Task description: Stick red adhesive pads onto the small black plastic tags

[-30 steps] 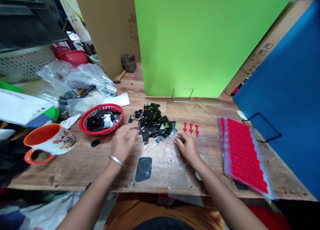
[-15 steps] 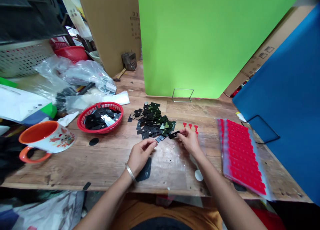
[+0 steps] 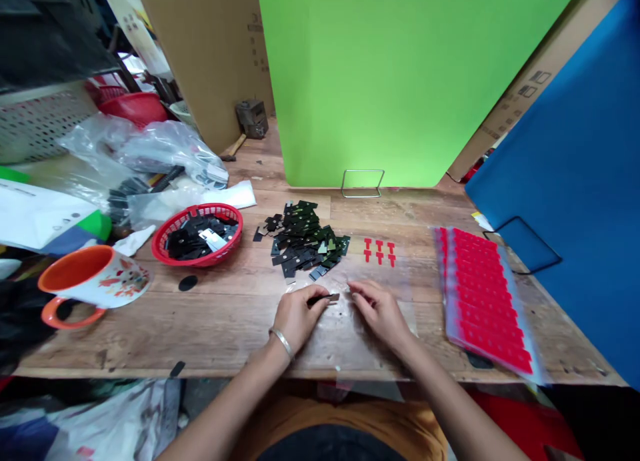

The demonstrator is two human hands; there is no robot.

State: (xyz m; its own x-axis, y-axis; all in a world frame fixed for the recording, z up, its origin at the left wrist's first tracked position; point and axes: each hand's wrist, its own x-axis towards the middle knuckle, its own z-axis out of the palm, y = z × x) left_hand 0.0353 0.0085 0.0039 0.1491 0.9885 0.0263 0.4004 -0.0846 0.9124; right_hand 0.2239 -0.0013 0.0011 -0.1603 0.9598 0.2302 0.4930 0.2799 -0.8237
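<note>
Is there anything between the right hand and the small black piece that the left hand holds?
Nothing visible is. The left hand pinches the small black piece just above the table. The right hand lies beside it, and only a bare gap over the clear plastic sheet separates them.

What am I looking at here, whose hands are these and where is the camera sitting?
The camera is worn on a person's head and looks down at their own two bare hands over a wooden workbench. The left hand, with a bracelet at the wrist, pinches a small dark flat piece. The right hand rests close beside it, fingers curled. Behind the hands lies a pile of small black parts, with a red basket of similar parts to its left and an orange mug further left. A few small red tabs and sheets of red stickers lie to the right.
</note>
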